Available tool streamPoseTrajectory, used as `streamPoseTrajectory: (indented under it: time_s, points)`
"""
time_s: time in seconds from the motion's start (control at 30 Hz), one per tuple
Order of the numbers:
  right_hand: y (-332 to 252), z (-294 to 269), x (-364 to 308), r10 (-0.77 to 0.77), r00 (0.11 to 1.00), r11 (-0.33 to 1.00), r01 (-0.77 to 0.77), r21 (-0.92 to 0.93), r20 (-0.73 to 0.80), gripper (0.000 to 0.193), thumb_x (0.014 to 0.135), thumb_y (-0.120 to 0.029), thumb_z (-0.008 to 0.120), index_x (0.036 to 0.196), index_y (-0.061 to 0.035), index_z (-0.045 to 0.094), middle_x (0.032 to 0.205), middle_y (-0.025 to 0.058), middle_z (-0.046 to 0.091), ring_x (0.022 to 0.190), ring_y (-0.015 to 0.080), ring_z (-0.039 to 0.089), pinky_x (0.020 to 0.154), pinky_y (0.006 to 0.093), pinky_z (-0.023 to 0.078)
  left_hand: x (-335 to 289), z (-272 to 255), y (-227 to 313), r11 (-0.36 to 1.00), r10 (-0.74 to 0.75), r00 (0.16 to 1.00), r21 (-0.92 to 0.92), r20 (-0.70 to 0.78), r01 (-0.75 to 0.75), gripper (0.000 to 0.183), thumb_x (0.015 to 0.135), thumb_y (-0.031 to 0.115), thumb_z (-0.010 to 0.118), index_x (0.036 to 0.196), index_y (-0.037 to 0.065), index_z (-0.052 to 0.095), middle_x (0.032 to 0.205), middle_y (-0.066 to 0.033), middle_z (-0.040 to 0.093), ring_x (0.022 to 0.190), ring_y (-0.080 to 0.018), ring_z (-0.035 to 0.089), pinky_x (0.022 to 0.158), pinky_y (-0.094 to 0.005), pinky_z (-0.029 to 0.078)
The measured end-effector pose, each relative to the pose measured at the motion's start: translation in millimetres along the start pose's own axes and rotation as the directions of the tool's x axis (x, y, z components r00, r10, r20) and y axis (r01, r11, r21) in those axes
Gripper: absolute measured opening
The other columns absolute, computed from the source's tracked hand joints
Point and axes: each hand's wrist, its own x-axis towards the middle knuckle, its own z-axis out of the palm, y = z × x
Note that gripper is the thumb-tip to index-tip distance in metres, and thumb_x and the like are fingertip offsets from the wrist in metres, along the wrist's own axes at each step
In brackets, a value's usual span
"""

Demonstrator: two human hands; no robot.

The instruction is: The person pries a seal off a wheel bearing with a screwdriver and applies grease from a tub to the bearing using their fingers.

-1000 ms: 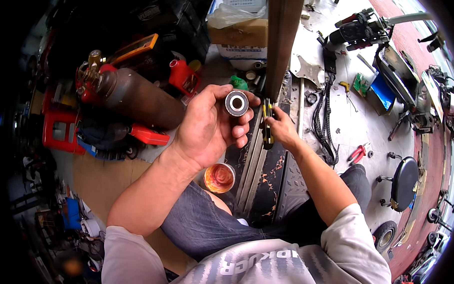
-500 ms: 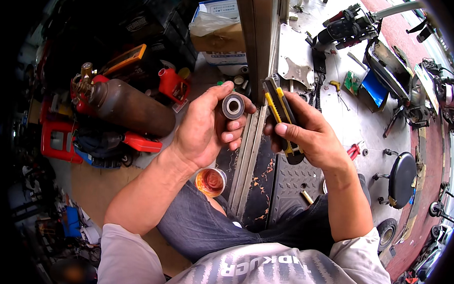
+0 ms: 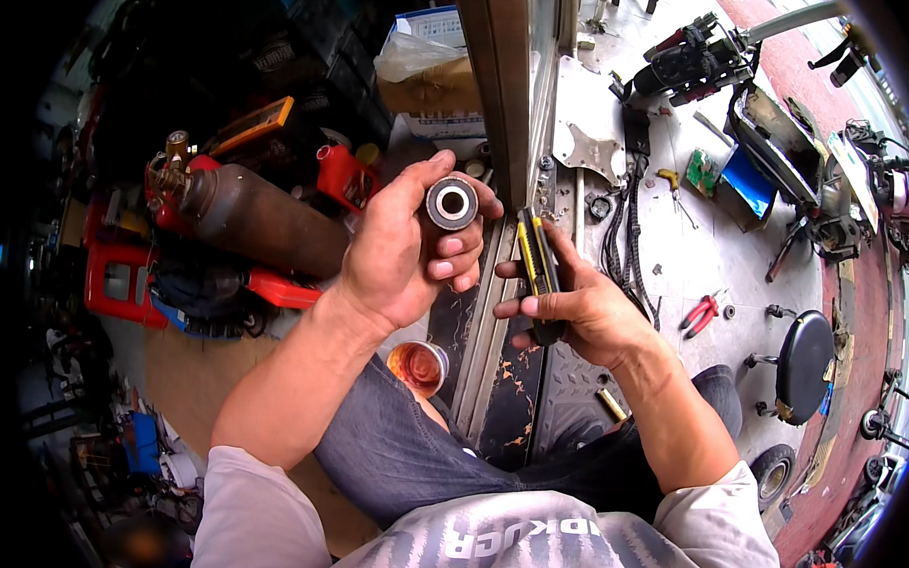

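Observation:
My left hand (image 3: 391, 252) is closed round a bearing (image 3: 451, 204), a round dark part with a silver inner ring. Its hole faces up at me, and the fingers hide its lower part. Just to the right, my right hand (image 3: 599, 314) grips a black and yellow utility knife (image 3: 538, 262) between the thumb and fingers, its narrow end pointing away from me. I cannot make out any blade. The knife and the bearing are apart.
Below my hands run a metal door track (image 3: 488, 330) and an open tub of reddish grease (image 3: 419, 368). A rusty gas cylinder (image 3: 267, 217) lies at left. Red-handled pliers (image 3: 702, 315) and a black round stool (image 3: 804, 366) are at right.
My right hand has come down and a little to the left with the knife, which now stands steeper. The left hand has shifted slightly left and turned the bearing a little.

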Motion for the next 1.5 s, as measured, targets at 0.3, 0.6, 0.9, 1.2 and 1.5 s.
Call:
streamPoseTrajectory:
  time_s: [0.3,0.6,0.9,1.2,1.5]
  points:
    - [-15.9,2.9,-9.6,-0.177,0.977,0.984,0.175,0.026,0.119,0.084,0.102,-0.004,0.064,0.172,-0.012,0.018,0.142,0.024,0.064,0.094,0.0287,0.078,0.066,0.032,0.062,-1.9,2.9,0.2,1.0,0.02,1.0,0.014,-0.014,-0.019,0.059,0.113,0.049,0.041,0.095,0.0,0.068,0.056,0.0033,0.043,0.046,-0.0108,0.041,0.051,-0.0327,0.043]
    - [-26.4,2.8,-18.3,-0.283,0.931,0.959,0.282,0.04,0.232,0.074,0.106,-0.014,0.064,0.17,-0.0072,0.026,0.135,0.0195,0.069,0.084,0.02,0.074,0.065,0.0291,0.058,-8.1,3.9,2.4,0.998,0.058,0.998,0.037,-0.019,-0.057,0.057,0.112,0.051,0.041,0.097,0.002,0.066,0.058,0.004,0.043,0.046,-0.0087,0.038,0.053,-0.0305,0.041]
    - [-24.7,5.0,-24.8,-0.265,0.957,0.957,0.276,-0.088,0.115,0.056,0.111,-0.027,0.061,0.158,-0.0006,0.048,0.117,0.0116,0.073,0.091,0.0142,0.069,0.079,0.0303,0.055,-10.0,9.7,-0.5,0.949,0.185,0.98,0.271,-0.073,-0.159,0.056,0.114,0.046,0.039,0.095,0.001,0.066,0.058,0.0022,0.042,0.047,-0.0083,0.037,0.051,-0.0287,0.04]
    - [-32.0,24.8,-34.1,-0.267,0.955,0.811,0.296,-0.505,0.13,0.053,0.112,-0.03,0.06,0.155,0.001,0.054,0.106,0.0004,0.068,0.087,0.0066,0.056,0.076,0.0234,0.046,-14.7,11.6,-4.7,0.913,0.262,0.957,0.354,-0.127,-0.203,0.052,0.112,0.046,0.044,0.095,0.003,0.069,0.059,0.0022,0.043,0.049,-0.0076,0.037,0.049,-0.0265,0.036]
    - [-29.4,29.7,-36.7,-0.288,0.953,0.795,0.293,-0.531,0.094,0.052,0.111,-0.031,0.062,0.154,-0.0023,0.056,0.087,-0.0046,0.057,0.074,0.0037,0.049,0.064,0.0225,0.041,-17.8,10.7,-5.1,0.896,0.252,0.963,0.399,-0.096,-0.195,0.052,0.113,0.046,0.041,0.096,0.006,0.067,0.061,0.0024,0.043,0.049,-0.0067,0.036,0.052,-0.0264,0.039]
